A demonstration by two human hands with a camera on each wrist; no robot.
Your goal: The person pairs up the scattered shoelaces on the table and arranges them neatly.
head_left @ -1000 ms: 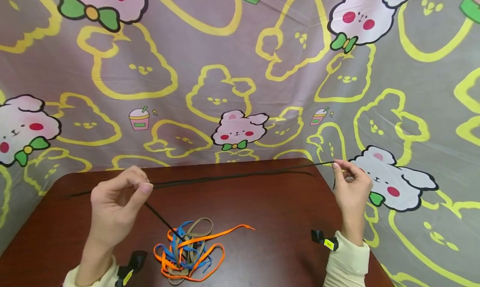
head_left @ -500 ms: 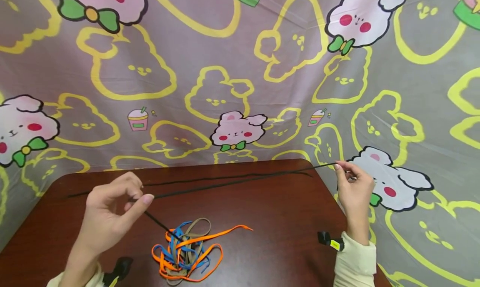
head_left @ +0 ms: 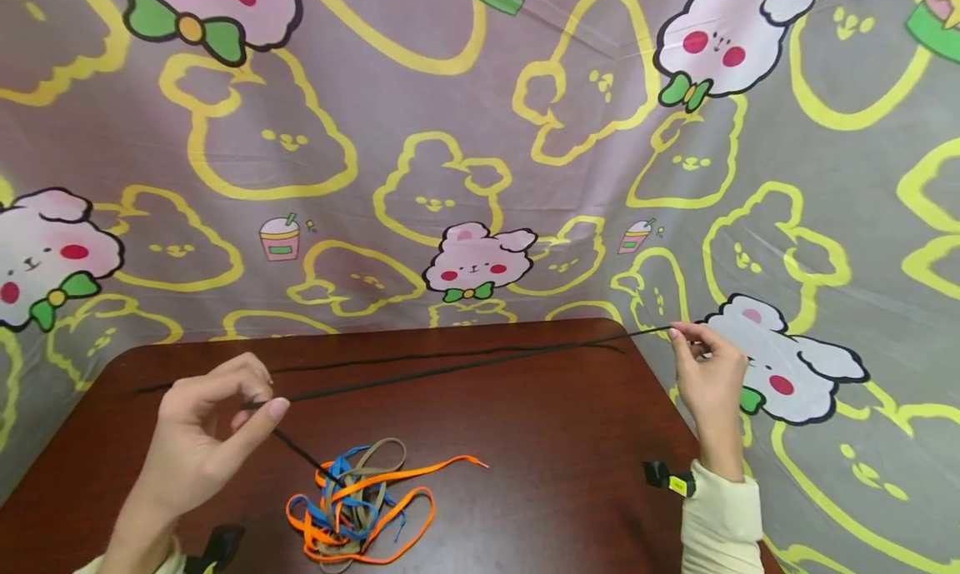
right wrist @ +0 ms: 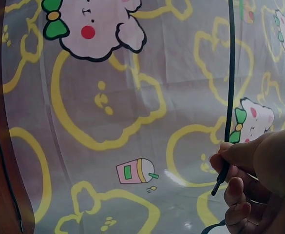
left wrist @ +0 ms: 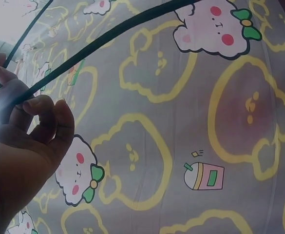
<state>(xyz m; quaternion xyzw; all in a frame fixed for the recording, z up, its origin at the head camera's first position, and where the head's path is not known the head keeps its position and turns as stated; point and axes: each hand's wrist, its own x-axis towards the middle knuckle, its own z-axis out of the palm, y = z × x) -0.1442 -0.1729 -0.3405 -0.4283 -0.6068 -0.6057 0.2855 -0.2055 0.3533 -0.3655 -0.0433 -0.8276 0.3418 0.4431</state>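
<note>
A black shoelace (head_left: 450, 372) stretches nearly taut above the table between my two hands. My left hand (head_left: 202, 441) pinches it between thumb and curled fingers; from there the lace slants down into a tangle of orange, blue and tan shoelaces (head_left: 405, 478). At the right, my right hand (head_left: 712, 374) pinches the lace near its end between thumb and forefinger. Its tip (right wrist: 215, 190) pokes out below those fingers in the right wrist view. In the left wrist view the black lace runs up and away from the left hand (left wrist: 30, 126).
A second black shoelace (head_left: 405, 361) lies almost straight along the far part of the dark wooden table (head_left: 540, 474). Behind and to the right hangs a patterned cloth (head_left: 450, 99) with rabbits and yellow outlines.
My left hand has moved down and to the left, drawing the taut lace lower, apart from the lace lying behind. The tangle has slid a little left. The right hand has hardly moved.
</note>
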